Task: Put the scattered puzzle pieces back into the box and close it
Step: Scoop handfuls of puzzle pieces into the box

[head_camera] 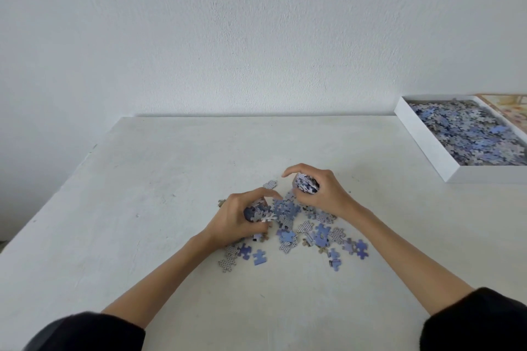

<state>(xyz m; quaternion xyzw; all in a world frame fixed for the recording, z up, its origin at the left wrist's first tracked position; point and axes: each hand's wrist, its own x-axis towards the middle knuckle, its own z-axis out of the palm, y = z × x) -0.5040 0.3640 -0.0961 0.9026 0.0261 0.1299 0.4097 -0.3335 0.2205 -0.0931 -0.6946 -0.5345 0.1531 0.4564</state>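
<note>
Several blue and grey puzzle pieces (319, 234) lie scattered on the white table (159, 179) just in front of me. My left hand (236, 216) curls around a clump of pieces at the left of the pile. My right hand (319, 191) grips another handful of pieces, held slightly above the pile's far side. The open white box (427, 145) stands at the table's far right, filled with many blue pieces. Its lid (513, 111), with a pale printed picture, lies just beyond the box, cut off by the frame edge.
A white wall rises behind the table's far edge. One lone grey piece (270, 184) lies apart, just beyond my left hand. My black sleeves show at the bottom corners.
</note>
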